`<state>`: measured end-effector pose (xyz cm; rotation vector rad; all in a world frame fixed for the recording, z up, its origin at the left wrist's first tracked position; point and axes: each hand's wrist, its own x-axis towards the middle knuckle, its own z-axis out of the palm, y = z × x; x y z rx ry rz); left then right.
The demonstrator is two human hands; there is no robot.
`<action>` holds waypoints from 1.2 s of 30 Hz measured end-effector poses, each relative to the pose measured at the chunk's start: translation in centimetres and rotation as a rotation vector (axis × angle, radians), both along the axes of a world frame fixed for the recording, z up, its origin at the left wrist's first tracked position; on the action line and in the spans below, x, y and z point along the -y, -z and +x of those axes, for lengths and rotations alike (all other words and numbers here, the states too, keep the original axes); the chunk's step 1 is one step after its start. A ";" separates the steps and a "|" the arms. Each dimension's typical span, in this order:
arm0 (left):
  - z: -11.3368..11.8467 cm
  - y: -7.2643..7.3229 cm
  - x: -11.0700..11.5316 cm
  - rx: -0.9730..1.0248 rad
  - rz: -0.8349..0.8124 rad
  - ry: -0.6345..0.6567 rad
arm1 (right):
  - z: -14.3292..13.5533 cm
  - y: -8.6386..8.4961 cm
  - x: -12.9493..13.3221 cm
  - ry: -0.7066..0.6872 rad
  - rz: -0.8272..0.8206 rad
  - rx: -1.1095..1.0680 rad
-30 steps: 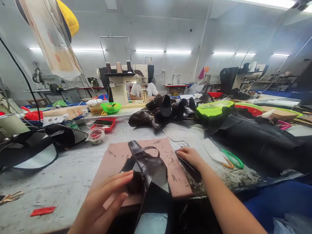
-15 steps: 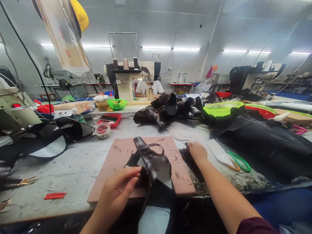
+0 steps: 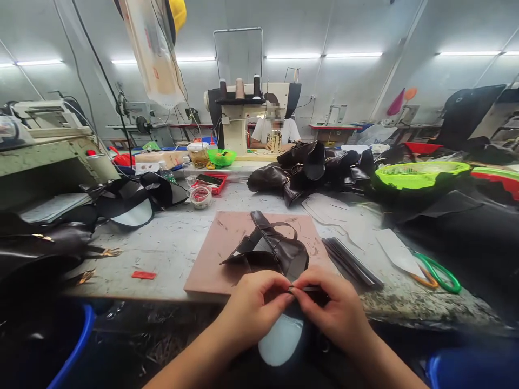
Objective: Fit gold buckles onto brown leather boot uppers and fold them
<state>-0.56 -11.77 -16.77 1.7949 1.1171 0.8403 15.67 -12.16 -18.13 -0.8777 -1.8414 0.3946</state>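
Note:
In the head view my left hand (image 3: 259,302) and my right hand (image 3: 338,305) meet fingertip to fingertip at the near edge of the pink board. Both pinch a thin dark leather strip (image 3: 318,294), largely hidden by the fingers. Just beyond them, a dark brown leather shoe upper (image 3: 290,251) with a narrow strap lies on the pink board (image 3: 211,259). A pale lining patch (image 3: 280,340) on black material hangs below my hands. To the right of the board lies a stack of dark strips (image 3: 351,262).
Scissors with green and orange handles (image 3: 441,273) lie on the right beside white card pieces. More leather uppers (image 3: 304,167) are heaped behind the board, others at left. A red tray (image 3: 214,182) and clear tub (image 3: 200,197) stand back left. A person sits at a sewing machine opposite.
My right hand has left the stack of strips and come to my left hand, with a strip now pinched between them. The view has shifted, so the bench appears farther right.

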 end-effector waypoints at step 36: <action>-9.9 0.9 -1.3 0.883 -0.456 -0.678 | -4.6 0.3 -6.4 -0.209 -1.281 -1.124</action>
